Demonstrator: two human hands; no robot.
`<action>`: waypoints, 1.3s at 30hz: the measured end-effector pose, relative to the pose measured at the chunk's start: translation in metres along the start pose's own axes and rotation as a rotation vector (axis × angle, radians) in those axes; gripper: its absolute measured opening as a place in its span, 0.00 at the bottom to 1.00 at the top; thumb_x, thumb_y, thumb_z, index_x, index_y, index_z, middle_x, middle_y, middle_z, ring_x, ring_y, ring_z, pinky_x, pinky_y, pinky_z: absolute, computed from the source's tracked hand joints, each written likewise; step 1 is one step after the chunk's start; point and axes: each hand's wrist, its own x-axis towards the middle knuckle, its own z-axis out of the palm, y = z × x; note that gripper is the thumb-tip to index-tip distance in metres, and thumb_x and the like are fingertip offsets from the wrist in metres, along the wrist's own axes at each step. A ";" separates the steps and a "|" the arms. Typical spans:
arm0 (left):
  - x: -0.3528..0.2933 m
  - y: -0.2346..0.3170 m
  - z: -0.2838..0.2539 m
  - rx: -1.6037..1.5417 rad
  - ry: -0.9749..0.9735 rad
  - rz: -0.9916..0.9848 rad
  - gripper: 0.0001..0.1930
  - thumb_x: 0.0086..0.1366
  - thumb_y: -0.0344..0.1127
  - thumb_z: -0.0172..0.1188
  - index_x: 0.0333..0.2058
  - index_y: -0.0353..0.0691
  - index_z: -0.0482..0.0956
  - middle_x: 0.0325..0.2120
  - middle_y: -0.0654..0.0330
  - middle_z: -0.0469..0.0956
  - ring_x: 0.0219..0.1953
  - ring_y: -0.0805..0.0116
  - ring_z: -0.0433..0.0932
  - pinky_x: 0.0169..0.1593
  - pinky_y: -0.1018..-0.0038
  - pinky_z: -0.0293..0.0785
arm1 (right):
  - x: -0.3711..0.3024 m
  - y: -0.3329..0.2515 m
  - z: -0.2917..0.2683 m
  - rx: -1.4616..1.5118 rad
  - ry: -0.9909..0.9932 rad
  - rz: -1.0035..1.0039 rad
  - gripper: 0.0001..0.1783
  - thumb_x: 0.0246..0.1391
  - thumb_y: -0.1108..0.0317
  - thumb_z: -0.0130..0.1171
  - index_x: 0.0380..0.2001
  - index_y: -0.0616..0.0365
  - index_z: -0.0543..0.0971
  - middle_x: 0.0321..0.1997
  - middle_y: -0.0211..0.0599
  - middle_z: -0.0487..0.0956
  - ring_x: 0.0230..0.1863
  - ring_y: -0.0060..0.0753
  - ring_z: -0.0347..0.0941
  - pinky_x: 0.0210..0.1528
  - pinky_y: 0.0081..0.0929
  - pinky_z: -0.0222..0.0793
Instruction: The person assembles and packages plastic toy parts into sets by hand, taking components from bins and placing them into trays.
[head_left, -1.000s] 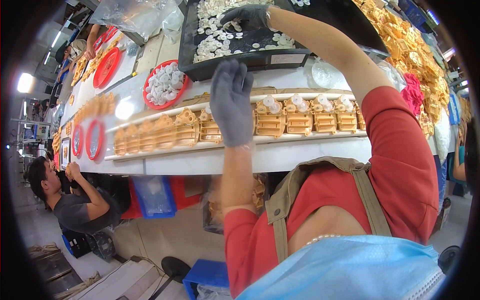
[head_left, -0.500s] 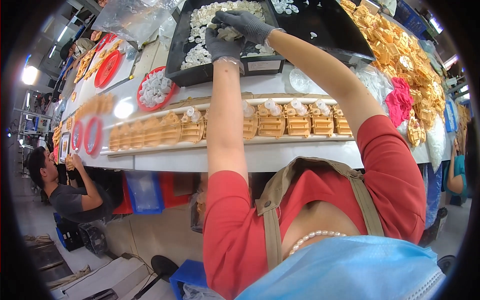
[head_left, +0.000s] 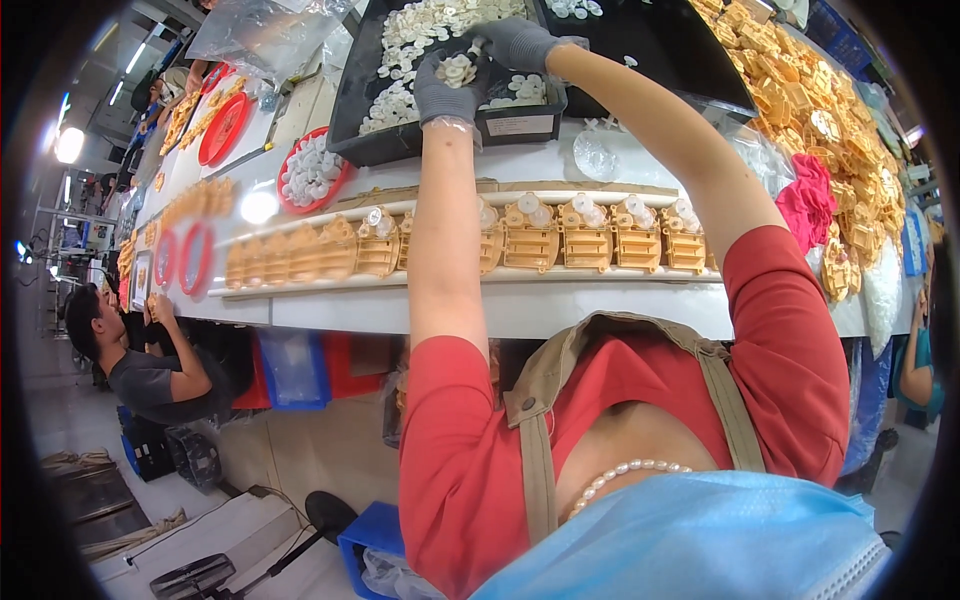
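Observation:
Both my hands wear grey gloves over a black tray [head_left: 375,150] of loose small white plastic discs [head_left: 420,35]. My left hand [head_left: 440,100] is cupped around a small heap of white plastic pieces [head_left: 457,70]. Just above and right of it, my right hand [head_left: 520,45] has its fingers bent down and drawn together; what they hold, if anything, is hidden. Below my forearms runs a row of yellow-orange plastic housings [head_left: 530,245] on white rails [head_left: 620,270]. Several of them carry clear round parts [head_left: 583,207] on top.
A red bowl [head_left: 347,180] of white parts stands left of the tray. Yellow-orange housings [head_left: 800,90] are heaped at the right beside a pink cloth [head_left: 806,200]. A clear round piece [head_left: 596,155] lies near the tray. At the far left a co-worker [head_left: 150,360] handles parts.
My right hand has lifted away slightly from my left palm, uncovering the heap of white pieces in it. The whole view has shifted a little.

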 end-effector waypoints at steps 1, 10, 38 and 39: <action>-0.001 -0.001 0.002 0.001 -0.004 -0.003 0.17 0.63 0.34 0.51 0.49 0.34 0.65 0.48 0.52 0.73 0.48 0.64 0.72 0.55 0.68 0.68 | 0.002 0.007 0.001 -0.148 -0.066 0.007 0.16 0.56 0.59 0.52 0.47 0.44 0.78 0.38 0.38 0.81 0.39 0.33 0.77 0.48 0.26 0.70; -0.042 0.008 0.008 0.545 0.052 0.215 0.16 0.62 0.29 0.54 0.47 0.33 0.66 0.45 0.51 0.73 0.48 0.64 0.72 0.53 0.68 0.70 | 0.004 0.008 -0.007 1.313 -0.175 0.378 0.09 0.50 0.70 0.61 0.33 0.64 0.79 0.29 0.33 0.80 0.31 0.24 0.75 0.33 0.22 0.72; -0.262 -0.002 -0.070 -0.504 -0.063 -0.370 0.18 0.66 0.47 0.51 0.48 0.42 0.70 0.38 0.55 0.75 0.40 0.62 0.76 0.46 0.59 0.78 | -0.142 -0.162 -0.001 0.349 -0.688 -0.364 0.12 0.47 0.68 0.65 0.34 0.58 0.75 0.38 0.30 0.79 0.39 0.26 0.75 0.48 0.25 0.73; -0.266 0.000 -0.075 -0.498 -0.070 -0.329 0.18 0.66 0.46 0.52 0.48 0.41 0.70 0.38 0.55 0.75 0.40 0.61 0.76 0.46 0.59 0.78 | -0.143 -0.167 0.006 0.403 -0.694 -0.367 0.12 0.48 0.68 0.65 0.35 0.58 0.75 0.37 0.30 0.78 0.39 0.25 0.75 0.49 0.25 0.73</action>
